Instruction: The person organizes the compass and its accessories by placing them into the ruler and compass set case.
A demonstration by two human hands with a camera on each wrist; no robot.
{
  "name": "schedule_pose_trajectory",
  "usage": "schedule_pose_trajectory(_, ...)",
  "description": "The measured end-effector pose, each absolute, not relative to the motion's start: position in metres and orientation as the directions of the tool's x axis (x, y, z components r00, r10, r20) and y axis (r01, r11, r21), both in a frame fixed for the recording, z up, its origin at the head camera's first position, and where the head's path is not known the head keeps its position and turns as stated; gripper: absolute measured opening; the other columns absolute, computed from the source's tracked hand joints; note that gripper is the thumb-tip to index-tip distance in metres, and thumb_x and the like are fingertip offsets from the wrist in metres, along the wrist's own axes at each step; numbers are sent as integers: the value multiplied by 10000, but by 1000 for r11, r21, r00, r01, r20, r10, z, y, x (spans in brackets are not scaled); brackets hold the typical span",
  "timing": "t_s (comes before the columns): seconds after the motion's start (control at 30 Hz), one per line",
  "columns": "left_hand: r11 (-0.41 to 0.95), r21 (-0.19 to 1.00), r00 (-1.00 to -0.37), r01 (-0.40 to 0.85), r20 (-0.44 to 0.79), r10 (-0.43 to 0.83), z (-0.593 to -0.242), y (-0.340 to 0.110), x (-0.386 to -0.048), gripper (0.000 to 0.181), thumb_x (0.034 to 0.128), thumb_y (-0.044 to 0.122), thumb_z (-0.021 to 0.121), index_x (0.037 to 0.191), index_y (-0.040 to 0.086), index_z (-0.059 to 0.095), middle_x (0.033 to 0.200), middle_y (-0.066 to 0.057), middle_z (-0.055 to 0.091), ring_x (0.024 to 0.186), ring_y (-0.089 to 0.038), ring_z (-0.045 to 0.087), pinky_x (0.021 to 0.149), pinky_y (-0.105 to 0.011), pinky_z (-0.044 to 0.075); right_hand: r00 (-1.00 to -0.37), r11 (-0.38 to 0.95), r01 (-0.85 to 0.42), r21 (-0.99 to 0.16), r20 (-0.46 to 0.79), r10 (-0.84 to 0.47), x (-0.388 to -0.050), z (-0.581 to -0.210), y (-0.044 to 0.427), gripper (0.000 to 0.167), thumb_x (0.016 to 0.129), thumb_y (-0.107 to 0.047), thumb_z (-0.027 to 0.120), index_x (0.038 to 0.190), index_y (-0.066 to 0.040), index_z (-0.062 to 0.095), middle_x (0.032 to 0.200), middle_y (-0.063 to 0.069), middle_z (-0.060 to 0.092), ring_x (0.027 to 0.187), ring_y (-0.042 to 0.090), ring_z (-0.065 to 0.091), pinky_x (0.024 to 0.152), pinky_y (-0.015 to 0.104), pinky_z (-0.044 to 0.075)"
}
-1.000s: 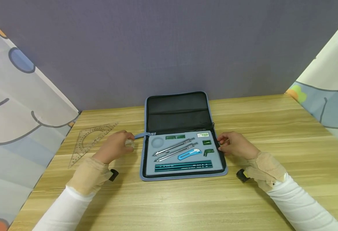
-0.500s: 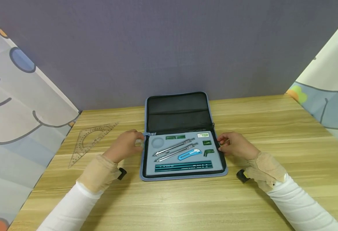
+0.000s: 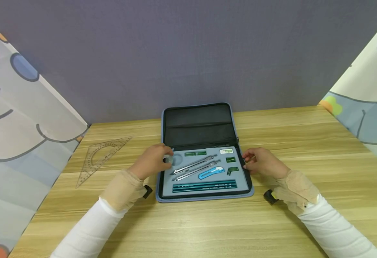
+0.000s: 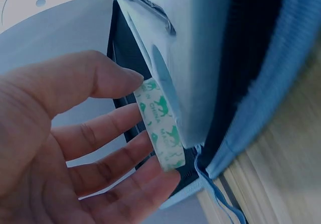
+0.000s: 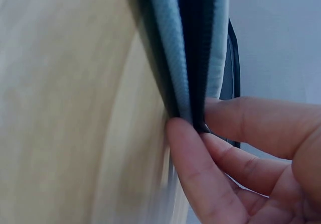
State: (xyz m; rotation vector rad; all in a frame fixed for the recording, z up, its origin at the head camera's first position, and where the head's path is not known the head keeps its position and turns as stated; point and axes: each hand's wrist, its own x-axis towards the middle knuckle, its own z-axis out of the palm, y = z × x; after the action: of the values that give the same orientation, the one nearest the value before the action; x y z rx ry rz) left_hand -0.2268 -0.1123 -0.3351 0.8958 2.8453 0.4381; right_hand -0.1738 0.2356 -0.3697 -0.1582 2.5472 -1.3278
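Observation:
A blue zip case lies unfolded on the table, its black lid folded back. My left hand is over the case's left edge, pinching a small roll of tape with green print between thumb and fingers. Beside the roll is a round recess in the grey tray. With thumb and fingers my right hand pinches the case's right edge. In the tray sit two compasses, a blue utility knife, dark green pencils and several small green pieces.
A clear set square with a protractor cut-out lies on the table to the left. A grey partition stands behind the case, with patterned cloth at both sides.
My left hand has moved right with the roll of tape, from the table beside the case to over the tray's left edge. The right hand stays on the case's right edge.

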Motion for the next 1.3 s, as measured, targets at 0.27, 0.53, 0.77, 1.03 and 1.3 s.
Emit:
schedule_pose_trajectory(0.27, 785, 310, -816, 536, -47, 576, -339, -102, -228, 330, 792, 121, 710, 1103, 27, 655, 1049, -82, 621, 941, -224, 605, 800, -346, 504, -959, 578, 28, -815, -184, -214, -175, -371, 237, 295, 830, 58, 578, 1104, 153, 521, 904, 178, 595, 755, 164, 596, 626, 285, 555)
schedule_pose_trajectory(0.53, 785, 311, -814, 535, -58, 578, -341, -96, -229, 332, 793, 136, 729, 1103, 42, 658, 1050, -71, 616, 919, -213, 598, 794, -340, 503, -960, 578, 33, -816, -187, -209, -174, -371, 237, 288, 829, 62, 568, 1099, 149, 522, 895, 171, 598, 756, 164, 599, 630, 282, 554)
schedule_pose_trajectory(0.77, 782, 302, -808, 545, -59, 586, -340, -92, -229, 319, 792, 138, 729, 1090, 43, 663, 1051, -79, 621, 954, -241, 601, 820, -365, 499, -960, 576, 31, -817, -184, -210, -174, -370, 236, 299, 832, 58, 584, 1108, 153, 520, 899, 175, 594, 753, 165, 595, 632, 285, 555)
schedule_pose_trajectory(1.03, 786, 313, -813, 534, -64, 578, -340, -91, -229, 309, 788, 125, 731, 1082, 50, 667, 1064, -84, 618, 947, -235, 600, 813, -363, 503, -961, 575, 9, -818, -166, -220, -173, -368, 235, 289, 830, 61, 587, 1094, 157, 522, 893, 180, 597, 752, 167, 593, 621, 279, 554)
schedule_pose_trajectory(1.3, 781, 314, -809, 540, -63, 585, -341, -89, -231, 321, 796, 132, 730, 1098, 49, 662, 1090, -90, 614, 957, -240, 598, 824, -368, 498, -962, 574, 6, -819, -163, -221, -173, -368, 235, 292, 830, 57, 596, 1092, 160, 520, 900, 191, 599, 757, 168, 595, 618, 278, 553)
